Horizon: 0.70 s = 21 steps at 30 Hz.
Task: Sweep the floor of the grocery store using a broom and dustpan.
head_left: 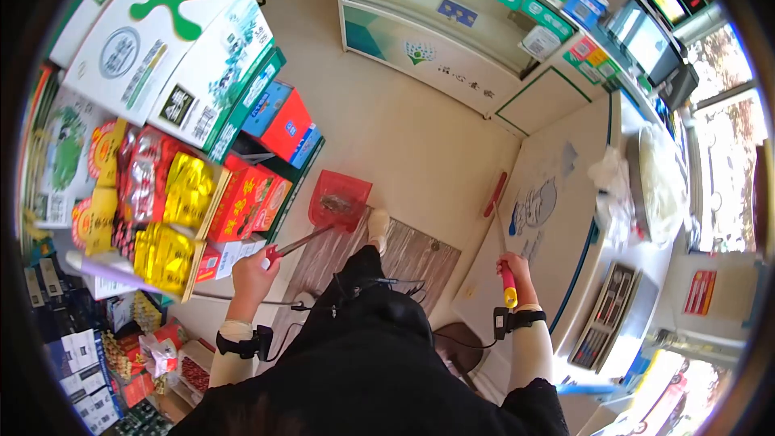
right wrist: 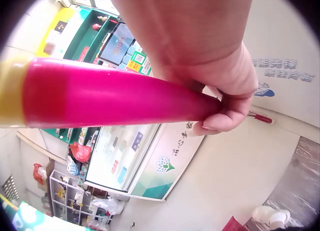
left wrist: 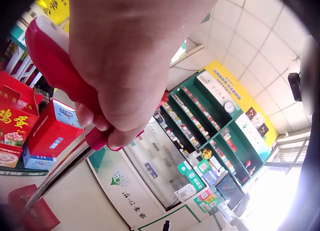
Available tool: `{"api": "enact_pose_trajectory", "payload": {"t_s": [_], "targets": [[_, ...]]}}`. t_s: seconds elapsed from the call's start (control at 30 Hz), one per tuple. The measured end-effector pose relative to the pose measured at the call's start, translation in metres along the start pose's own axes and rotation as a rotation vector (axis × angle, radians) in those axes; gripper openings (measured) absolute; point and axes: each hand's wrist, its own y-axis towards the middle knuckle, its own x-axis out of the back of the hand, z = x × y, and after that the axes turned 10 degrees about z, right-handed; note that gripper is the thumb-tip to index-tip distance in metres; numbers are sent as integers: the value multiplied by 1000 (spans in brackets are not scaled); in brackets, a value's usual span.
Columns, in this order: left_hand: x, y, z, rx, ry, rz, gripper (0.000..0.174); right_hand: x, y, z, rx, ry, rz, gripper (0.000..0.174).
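Observation:
My left hand (head_left: 253, 276) grips the red handle (left wrist: 56, 61) of a long-handled dustpan, fingers wrapped round it. A metal shaft runs from there down to the red pan (head_left: 355, 190), which is low by the floor mat and holds a patch of greyish debris (head_left: 334, 203). On the other side, my right hand (head_left: 519, 271) holds the pink, yellow-ended handle (right wrist: 115, 93) of a broom. Its narrow red head (head_left: 496, 194) is down on the floor beside the white cabinet, apart from the pan.
Stacked gift boxes (head_left: 282, 125) and packets stand close on the left. A white chest-like cabinet (head_left: 557, 169) borders the right, and a glass-topped counter (head_left: 436, 40) lies ahead. One foot (head_left: 378, 226) is at the edge of the wood-patterned mat (head_left: 424, 262).

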Motion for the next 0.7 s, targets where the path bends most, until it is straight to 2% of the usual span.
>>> {"api": "enact_pose_trajectory", "payload": {"t_s": [0.07,0.13,0.17,0.23,0.33,0.37,0.4,0.47,0.53,0.57,0.6,0.63,0.67,0.7], "targets": [[-4,62,-10,16,-25,31,29,10,65,56,-22,-46,3,16],[-5,111,-22,-36,-33,21,28,34,138,101,-119,-139,224,14],[-9,135,-26,-43,-75,34,29,37,163,126,-136,-161,226,14],[-9,183,-33,-27,-63,51,29,25,227,178,-225,94,116,19],[-7,242,-46,-30,-17,94,29,8,302,237,-293,18,116,24],[-6,259,-52,-46,10,109,30,-19,305,257,-257,-99,118,25],[-6,273,-55,-22,13,116,30,-45,305,263,-273,-112,132,25],[-8,298,-57,-66,-3,128,30,-102,306,272,-222,-357,-40,25],[-7,321,-64,-41,-34,124,30,-119,327,235,-10,-833,211,23],[-4,330,-68,-52,-25,123,29,-132,322,206,151,-1017,232,21],[-2,338,-73,-62,-21,119,28,-153,310,200,-134,-743,241,19],[0,347,-77,-37,14,143,28,-175,289,200,-185,-597,249,23],[1,356,-79,-14,11,131,28,-193,273,203,-225,-599,259,51],[1,365,-80,-12,-12,153,28,-206,266,210,-278,-616,351,69]]}}
